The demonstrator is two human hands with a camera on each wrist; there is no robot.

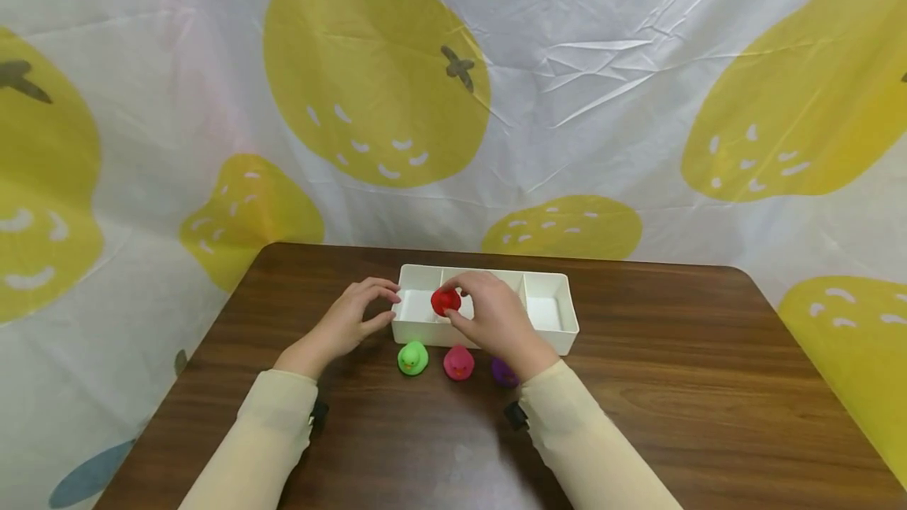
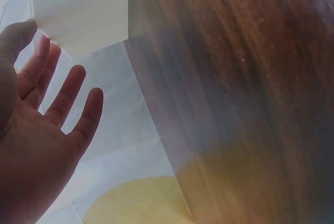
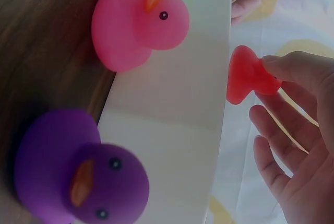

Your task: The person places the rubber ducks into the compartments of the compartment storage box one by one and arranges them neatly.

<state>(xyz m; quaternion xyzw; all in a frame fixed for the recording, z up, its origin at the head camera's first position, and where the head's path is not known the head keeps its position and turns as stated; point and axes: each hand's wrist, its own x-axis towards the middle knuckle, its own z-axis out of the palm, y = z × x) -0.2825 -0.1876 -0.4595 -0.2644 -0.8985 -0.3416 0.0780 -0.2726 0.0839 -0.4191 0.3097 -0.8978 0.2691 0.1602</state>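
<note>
My right hand point(image 1: 498, 319) pinches a small red rubber duck point(image 1: 445, 303) between thumb and fingers. In the head view the duck is over a white tray point(image 1: 420, 331), near the divider between its left and middle compartments. The right wrist view shows the red duck point(image 3: 243, 76) beside the tray's rim, its far end covered by the thumb. My left hand point(image 1: 346, 323) is at the tray's left end, fingers loosely bent, fingertips at the wall; whether they touch it I cannot tell. The left wrist view shows nothing held in the left hand point(image 2: 44, 114).
In front of the tray stand a green duck point(image 1: 412, 358), a pink duck point(image 1: 458, 363) and a purple duck point(image 1: 504, 373), the last partly hidden by my right wrist. The brown wooden table point(image 1: 673, 384) meets a lemon-patterned cloth point(image 1: 602, 116) at the back.
</note>
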